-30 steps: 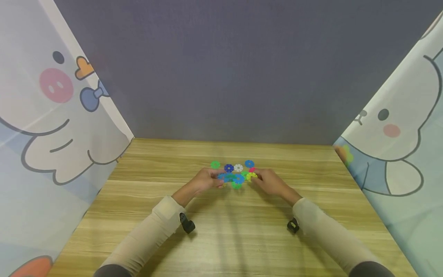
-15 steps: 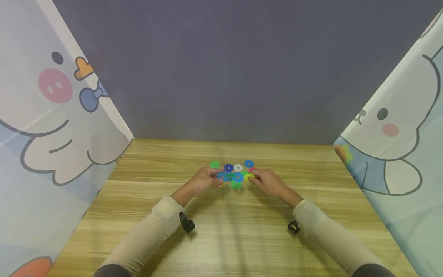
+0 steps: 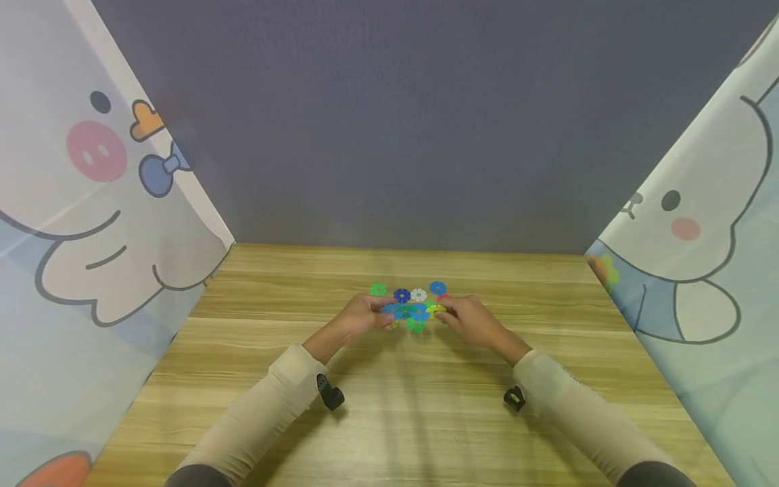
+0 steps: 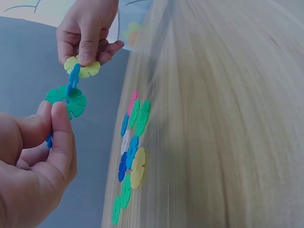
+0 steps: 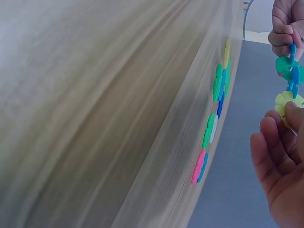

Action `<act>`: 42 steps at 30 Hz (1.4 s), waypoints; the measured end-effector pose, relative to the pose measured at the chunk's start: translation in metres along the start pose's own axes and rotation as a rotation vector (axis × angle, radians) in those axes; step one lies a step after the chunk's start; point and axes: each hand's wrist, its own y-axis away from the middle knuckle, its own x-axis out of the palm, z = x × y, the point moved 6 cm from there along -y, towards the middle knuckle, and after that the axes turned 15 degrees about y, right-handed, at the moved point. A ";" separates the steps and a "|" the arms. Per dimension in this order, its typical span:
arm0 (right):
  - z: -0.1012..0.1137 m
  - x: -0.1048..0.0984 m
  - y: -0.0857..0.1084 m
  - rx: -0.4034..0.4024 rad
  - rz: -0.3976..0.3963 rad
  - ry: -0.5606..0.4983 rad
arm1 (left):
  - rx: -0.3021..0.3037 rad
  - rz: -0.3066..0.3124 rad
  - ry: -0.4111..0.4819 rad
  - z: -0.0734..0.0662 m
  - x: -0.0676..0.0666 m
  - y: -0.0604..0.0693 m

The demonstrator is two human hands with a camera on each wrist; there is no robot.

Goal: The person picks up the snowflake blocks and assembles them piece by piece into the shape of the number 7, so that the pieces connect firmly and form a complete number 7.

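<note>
Above the table, a short chain of notched interlocking discs runs between the two hands. My left hand (image 3: 357, 316) pinches the blue interlocking disc (image 4: 49, 140) at one end, which its fingers mostly cover. A green disc (image 4: 78, 103) is slotted to that one, and a second blue disc (image 5: 294, 80) stands crosswise on the green. My right hand (image 3: 473, 319) pinches a yellow interlocking disc (image 5: 283, 101) between thumb and fingers. The yellow disc's edge meets the second blue disc; how deep the notches sit in each other I cannot tell.
Several loose discs lie on the wooden table (image 3: 414, 419) below and behind the hands, among them a green one (image 3: 378, 289), a dark blue one (image 3: 402, 295), a white one (image 3: 418, 295) and a blue one (image 3: 437, 287). A grey panel (image 3: 389, 135) stands behind.
The yellow disc has turned from facing the head camera to lying flatter, and has shifted slightly left against the blue disc. My left hand has barely moved.
</note>
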 end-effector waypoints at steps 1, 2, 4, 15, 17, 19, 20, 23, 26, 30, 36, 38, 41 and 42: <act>0.001 0.000 0.000 0.000 -0.004 -0.001 | 0.000 -0.011 -0.006 0.001 0.000 0.000; 0.001 -0.001 0.000 -0.002 -0.009 -0.002 | 0.002 -0.022 -0.010 0.001 0.000 -0.001; 0.002 -0.001 0.000 -0.005 -0.017 0.000 | 0.001 -0.043 -0.021 0.002 0.001 -0.003; 0.006 -0.005 0.001 -0.032 -0.080 0.015 | 0.011 -0.059 -0.027 0.001 0.005 -0.005; 0.006 -0.005 0.002 -0.033 -0.082 0.004 | 0.013 -0.051 -0.028 0.001 0.006 -0.005; 0.006 -0.005 0.001 -0.029 -0.086 0.000 | 0.019 -0.050 -0.028 0.000 0.007 -0.005; 0.006 -0.005 0.001 -0.029 -0.090 -0.001 | 0.023 -0.050 -0.029 -0.001 0.007 -0.004; 0.006 -0.005 0.001 -0.035 -0.113 0.021 | 0.031 -0.056 -0.032 -0.003 0.008 -0.004; 0.007 -0.006 0.001 -0.048 -0.130 0.038 | 0.032 -0.054 -0.044 -0.004 0.008 -0.004; 0.009 -0.006 0.000 -0.052 -0.126 0.044 | 0.021 -0.025 -0.065 -0.004 0.008 -0.003; 0.009 -0.006 0.001 -0.043 -0.099 0.048 | 0.028 0.025 -0.207 -0.005 0.005 -0.002; 0.009 -0.006 0.002 -0.036 -0.092 0.046 | 0.052 0.036 -0.290 -0.007 0.006 -0.002; 0.008 -0.005 0.003 -0.029 -0.094 0.044 | 0.086 0.034 -0.397 -0.010 0.009 -0.003; 0.008 -0.005 0.004 -0.029 -0.097 0.045 | 0.095 0.032 -0.420 -0.012 0.011 -0.004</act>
